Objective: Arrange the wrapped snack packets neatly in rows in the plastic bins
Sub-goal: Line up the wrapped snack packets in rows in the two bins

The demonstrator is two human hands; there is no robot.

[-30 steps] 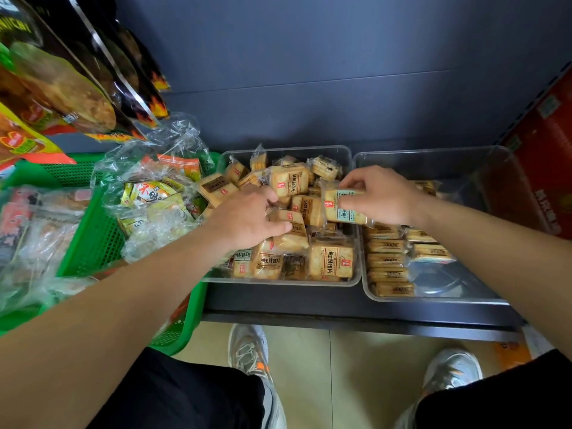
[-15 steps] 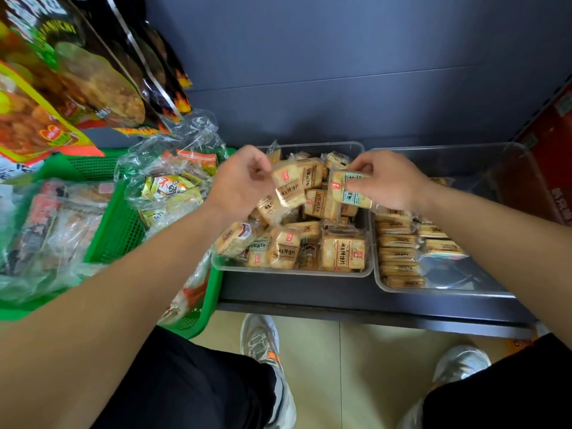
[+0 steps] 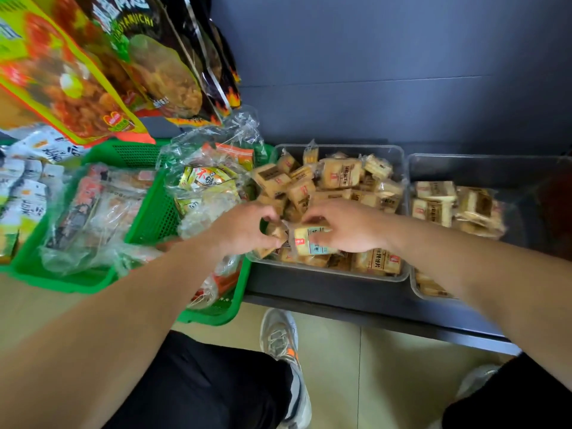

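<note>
The teal packet [image 3: 312,243] lies with its long axis nearly left to right. Its printed face is up and its red logo is at the left end. It sits over the front of the left bin [image 3: 399,162], on top of the pile there.

There are two clear bins side by side on a dark shelf [image 3: 309,292]. The left bin is heaped with tan packets [image 3: 340,174] pointing every way, too jumbled to count. The right bin [image 3: 464,164] holds fewer. A loose cluster sits near its left wall, most with long axes left to right. A few more at its front edge are partly hidden by the forearm.

The right hand [image 3: 349,227] grips the teal packet from the right end, fingers curled over its top edge and thumb beneath. The left hand [image 3: 244,230] is curled too. Its thumb and fingertips pinch a small brown packet [image 3: 276,235] just left of the teal one. That packet is blurred and I cannot tell its direction. The two hands are close together, almost touching.

Two green baskets [image 3: 148,218] stand left of the bins, filled with clear-wrapped goods. Large printed bags [image 3: 93,66] hang above them. Two shoes [image 3: 280,339] are on the floor [image 3: 387,366] below.
</note>
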